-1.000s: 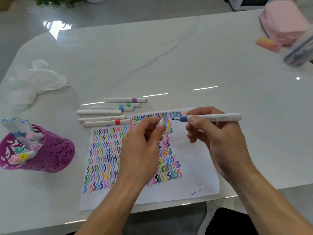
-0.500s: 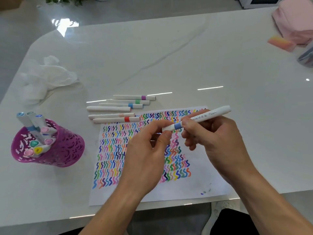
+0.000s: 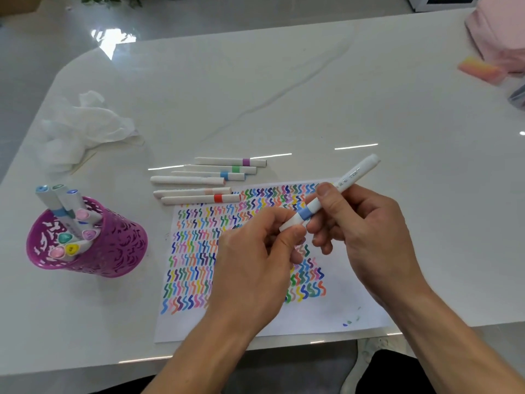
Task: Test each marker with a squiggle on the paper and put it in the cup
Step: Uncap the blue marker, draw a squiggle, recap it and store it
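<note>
A white marker with a blue band (image 3: 335, 194) slants above the paper (image 3: 326, 311), which is covered in coloured squiggles. My right hand (image 3: 363, 237) grips its barrel. My left hand (image 3: 255, 268) pinches its white cap, which sits on the marker's lower end. Several capped white markers (image 3: 207, 180) lie in a row just beyond the paper's far left corner. At the far left stands a purple cut-out cup (image 3: 119, 245) with several markers in it.
A crumpled white tissue (image 3: 82, 129) lies beyond the cup. A pink pouch (image 3: 500, 32) and a pink-orange eraser (image 3: 480, 71) sit at the far right. The near table edge (image 3: 85, 365) runs just below the paper.
The marker's tip was bare with the cap held apart in my left hand. Now the cap is on the tip, and the marker has tilted up at its far end.
</note>
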A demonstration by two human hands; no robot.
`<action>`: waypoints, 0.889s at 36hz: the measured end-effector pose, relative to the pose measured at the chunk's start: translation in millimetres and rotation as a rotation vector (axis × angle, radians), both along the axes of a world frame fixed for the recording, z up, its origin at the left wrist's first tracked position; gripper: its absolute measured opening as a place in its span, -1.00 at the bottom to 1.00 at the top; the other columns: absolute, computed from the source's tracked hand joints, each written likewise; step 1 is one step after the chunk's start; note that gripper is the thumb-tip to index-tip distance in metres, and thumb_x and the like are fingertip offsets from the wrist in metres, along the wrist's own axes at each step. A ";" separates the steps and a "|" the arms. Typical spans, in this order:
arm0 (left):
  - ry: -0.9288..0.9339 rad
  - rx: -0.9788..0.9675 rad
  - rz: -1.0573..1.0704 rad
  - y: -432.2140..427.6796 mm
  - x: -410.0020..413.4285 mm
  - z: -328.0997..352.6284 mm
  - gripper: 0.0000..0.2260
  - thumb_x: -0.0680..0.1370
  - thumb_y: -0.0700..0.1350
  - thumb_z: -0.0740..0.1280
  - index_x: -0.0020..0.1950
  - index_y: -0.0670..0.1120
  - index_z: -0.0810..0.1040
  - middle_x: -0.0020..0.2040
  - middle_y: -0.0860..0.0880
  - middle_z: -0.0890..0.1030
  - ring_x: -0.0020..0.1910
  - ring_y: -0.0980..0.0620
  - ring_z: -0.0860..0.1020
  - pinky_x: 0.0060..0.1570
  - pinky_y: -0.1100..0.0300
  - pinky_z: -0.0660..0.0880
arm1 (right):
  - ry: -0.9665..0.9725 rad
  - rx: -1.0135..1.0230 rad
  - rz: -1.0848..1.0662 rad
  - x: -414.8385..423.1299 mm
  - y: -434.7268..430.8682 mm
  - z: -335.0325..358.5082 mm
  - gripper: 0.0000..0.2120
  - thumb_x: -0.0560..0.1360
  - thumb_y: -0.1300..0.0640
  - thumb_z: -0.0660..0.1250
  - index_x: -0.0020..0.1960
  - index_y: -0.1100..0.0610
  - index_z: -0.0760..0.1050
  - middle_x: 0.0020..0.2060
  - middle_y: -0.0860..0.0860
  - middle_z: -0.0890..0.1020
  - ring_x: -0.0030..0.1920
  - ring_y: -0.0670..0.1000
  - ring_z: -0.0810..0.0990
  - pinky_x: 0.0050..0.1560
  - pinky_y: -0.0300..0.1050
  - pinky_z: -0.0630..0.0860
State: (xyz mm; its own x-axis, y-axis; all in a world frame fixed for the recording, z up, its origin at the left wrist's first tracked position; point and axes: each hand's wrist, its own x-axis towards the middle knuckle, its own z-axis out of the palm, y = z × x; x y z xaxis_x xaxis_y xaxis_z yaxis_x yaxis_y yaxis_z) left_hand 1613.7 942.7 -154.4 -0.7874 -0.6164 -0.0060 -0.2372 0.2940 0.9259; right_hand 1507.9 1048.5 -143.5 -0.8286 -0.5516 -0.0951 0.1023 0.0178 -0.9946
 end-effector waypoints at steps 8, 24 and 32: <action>0.017 -0.066 0.036 -2.7 0.1 -2.6 -0.94 0.57 -0.13 0.44 0.00 0.03 0.63 -0.37 0.15 0.65 -0.40 0.20 0.64 -0.32 0.24 0.61 | -0.073 -0.016 0.018 3.7 -1.7 -6.7 -0.68 0.57 -0.07 0.32 -0.09 0.16 0.69 -0.35 0.09 0.69 -0.39 0.02 0.62 -0.34 -0.23 0.54; 0.038 -0.038 0.020 -7.3 -1.8 1.8 -0.90 0.55 -0.16 0.46 -0.03 0.05 0.63 -0.35 0.12 0.66 -0.36 0.16 0.66 -0.29 0.19 0.63 | -0.145 -0.018 0.050 7.2 -3.9 -10.6 -0.71 0.56 -0.10 0.34 -0.13 0.08 0.70 -0.37 0.05 0.65 -0.38 0.01 0.58 -0.34 -0.21 0.52; 0.142 -0.048 0.084 -21.3 5.6 14.0 -0.91 0.53 -0.08 0.48 0.01 0.08 0.66 -0.28 0.17 0.60 -0.31 0.11 0.56 -0.27 0.27 0.48 | -0.125 0.110 0.081 7.6 -10.6 -11.6 -0.53 0.49 -0.27 0.34 -0.09 0.15 0.71 -0.39 0.03 0.65 -0.41 -0.03 0.55 -0.36 -0.25 0.50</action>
State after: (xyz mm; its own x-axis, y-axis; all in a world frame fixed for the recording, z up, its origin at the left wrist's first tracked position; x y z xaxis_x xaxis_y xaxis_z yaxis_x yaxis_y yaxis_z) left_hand 1619.4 921.4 -140.4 -0.7241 -0.6767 0.1332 -0.1302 0.3237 0.9371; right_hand 1515.5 1037.9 -155.1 -0.7597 -0.5968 -0.2583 0.2193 0.1389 -0.9657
